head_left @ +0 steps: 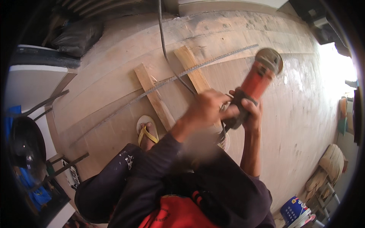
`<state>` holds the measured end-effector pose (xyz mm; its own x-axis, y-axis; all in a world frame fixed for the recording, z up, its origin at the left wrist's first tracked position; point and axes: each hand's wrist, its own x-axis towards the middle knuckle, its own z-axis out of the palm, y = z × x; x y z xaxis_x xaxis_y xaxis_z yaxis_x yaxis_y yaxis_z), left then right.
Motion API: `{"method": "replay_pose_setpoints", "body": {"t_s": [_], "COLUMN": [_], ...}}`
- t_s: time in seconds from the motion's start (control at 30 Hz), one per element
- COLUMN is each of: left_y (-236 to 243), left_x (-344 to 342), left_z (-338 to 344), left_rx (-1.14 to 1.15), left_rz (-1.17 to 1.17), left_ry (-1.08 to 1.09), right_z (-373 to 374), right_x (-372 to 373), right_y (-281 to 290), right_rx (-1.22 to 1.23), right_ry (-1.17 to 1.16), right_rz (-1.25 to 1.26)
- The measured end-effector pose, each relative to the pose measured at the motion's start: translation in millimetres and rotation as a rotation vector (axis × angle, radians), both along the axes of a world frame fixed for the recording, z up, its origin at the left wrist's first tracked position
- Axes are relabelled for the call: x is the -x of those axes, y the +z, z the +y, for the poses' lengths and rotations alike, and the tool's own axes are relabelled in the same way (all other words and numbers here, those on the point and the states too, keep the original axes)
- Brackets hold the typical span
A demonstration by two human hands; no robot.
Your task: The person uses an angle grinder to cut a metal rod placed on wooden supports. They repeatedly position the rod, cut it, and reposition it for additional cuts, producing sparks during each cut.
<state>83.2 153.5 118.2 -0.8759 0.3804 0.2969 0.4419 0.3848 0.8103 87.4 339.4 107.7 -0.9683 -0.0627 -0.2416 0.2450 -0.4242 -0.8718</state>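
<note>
Nearest to the view, and below the grinder, are the red shirt (175,212) and the dark trousers (102,190) of the person, who sits or squats low. A blue container (293,209) stands at the lower right of the grinder. A foot in a sandal (153,127) with yellow straps is on the floor (292,129), to the lower left of the grinder. The right hand (252,111) has its fingers closed around the black rear part of the grinder (255,83), whose red body and round head point up and away. The left hand (205,108) is blurred, just beside this rear end; its fingers look bent, but I cannot tell if they touch or hold something. Left of the grinder lie two wooden pieces (156,98), and a long ribbed metal bar (167,81) rests across them. A dark cable (163,41) runs beyond. Farther, at the upper left of the grinder, is a black plastic bag (80,40).
</note>
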Motion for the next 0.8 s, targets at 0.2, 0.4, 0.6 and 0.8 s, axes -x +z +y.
{"method": "replay_pose_setpoints", "body": {"t_s": [0.2,0.4,0.6,0.8], "left_y": [-16,-120,-132,-142], "left_x": [11,-8,0,22], "left_z": [-115,-148,-161,-154], "left_rx": [-0.193,0.782,0.76,0.695], "left_rz": [-0.11,0.038,0.026,0.155], "left_ry": [0.951,0.545,0.42,0.42], "right_z": [-12,-34,-46,-50], "right_x": [34,40,37,36], "right_y": [9,-18,-36,-53], "right_rx": [-0.641,-0.949,-1.017,-1.037], "right_ry": [0.123,0.311,0.394,0.421], "right_rz": [-0.009,0.061,0.123,0.152]}}
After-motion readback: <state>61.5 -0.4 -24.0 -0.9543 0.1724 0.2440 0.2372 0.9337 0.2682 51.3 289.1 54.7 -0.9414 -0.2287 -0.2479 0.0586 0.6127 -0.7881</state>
